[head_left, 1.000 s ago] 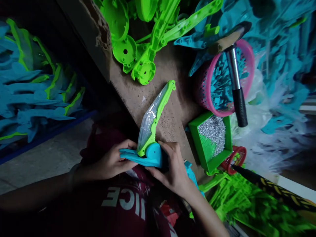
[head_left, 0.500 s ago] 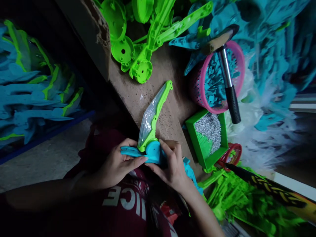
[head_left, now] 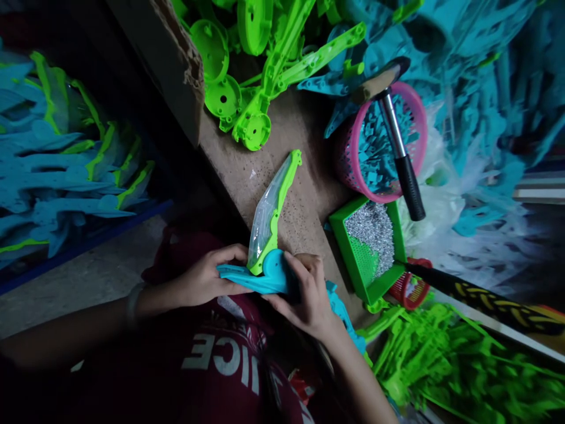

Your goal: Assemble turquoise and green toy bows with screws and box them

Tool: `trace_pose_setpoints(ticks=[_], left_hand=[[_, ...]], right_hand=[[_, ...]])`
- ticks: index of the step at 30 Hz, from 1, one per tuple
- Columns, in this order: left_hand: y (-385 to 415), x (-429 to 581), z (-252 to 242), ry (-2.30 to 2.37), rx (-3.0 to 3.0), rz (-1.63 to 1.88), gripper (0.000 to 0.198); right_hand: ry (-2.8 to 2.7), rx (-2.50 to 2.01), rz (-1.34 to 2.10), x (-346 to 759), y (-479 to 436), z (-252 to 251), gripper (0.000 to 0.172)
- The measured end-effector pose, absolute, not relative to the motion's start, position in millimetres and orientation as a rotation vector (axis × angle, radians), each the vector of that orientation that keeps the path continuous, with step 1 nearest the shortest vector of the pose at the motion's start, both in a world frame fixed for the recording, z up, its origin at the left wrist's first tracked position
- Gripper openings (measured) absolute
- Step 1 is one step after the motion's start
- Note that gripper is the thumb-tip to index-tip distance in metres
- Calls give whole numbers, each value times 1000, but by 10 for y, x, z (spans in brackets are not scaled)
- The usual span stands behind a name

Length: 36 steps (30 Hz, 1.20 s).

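Observation:
Close to my body I hold a blue plastic part [head_left: 276,274] with a rounded hub and a flat, pointed arm. My left hand [head_left: 214,274] pinches the arm end, while my right hand [head_left: 306,291] wraps round the hub end. A long green plastic strip [head_left: 282,203] is joined at the hub and slants up and away from me. Between the strip and its left side spreads a clear plastic sheet [head_left: 263,219], shiny and folded. What lies under the right fingers is hidden.
Green parts [head_left: 256,126] lie at the back of the brown work surface [head_left: 238,171]. A mallet [head_left: 399,141] rests across a pink basket [head_left: 353,159] of small blue pieces. A green tray [head_left: 362,277] holds small silvery pieces, beside a red basket [head_left: 408,288]. Blue-green assemblies [head_left: 79,176] are stacked at left.
My left thumb has slid back from near the hub toward the arm end of the blue part. The right hand stays on the hub end. The view has shifted slightly.

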<state>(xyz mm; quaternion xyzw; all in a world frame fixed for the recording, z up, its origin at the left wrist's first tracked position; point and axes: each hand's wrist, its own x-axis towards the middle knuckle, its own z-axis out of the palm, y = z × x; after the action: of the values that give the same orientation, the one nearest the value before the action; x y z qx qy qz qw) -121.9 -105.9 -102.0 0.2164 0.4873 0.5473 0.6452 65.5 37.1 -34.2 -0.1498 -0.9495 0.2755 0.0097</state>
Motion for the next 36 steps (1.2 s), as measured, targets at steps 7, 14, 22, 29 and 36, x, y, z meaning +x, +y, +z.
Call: trace_pose_setpoints(ticks=[7, 14, 22, 29, 36], left_hand=[[-1095, -1119, -1049, 1072, 456, 1326, 21], [-1110, -979, -953, 854, 166, 1338, 42], [-1019, -1008, -704, 1171, 94, 1258, 37], [-1022, -902, -709, 1180, 119, 1196, 35], [-987, -873, -691, 1315, 226, 1212, 35]], right_hand=[[-2945, -423, 761, 657, 355, -348, 88], [-2991, -513, 804, 655, 352, -351, 88], [-3002, -624, 873, 589, 375, -285, 82], [-2970, -548, 869, 568, 360, -322, 75], [-2867, -912, 1208, 662, 513, -161, 59]])
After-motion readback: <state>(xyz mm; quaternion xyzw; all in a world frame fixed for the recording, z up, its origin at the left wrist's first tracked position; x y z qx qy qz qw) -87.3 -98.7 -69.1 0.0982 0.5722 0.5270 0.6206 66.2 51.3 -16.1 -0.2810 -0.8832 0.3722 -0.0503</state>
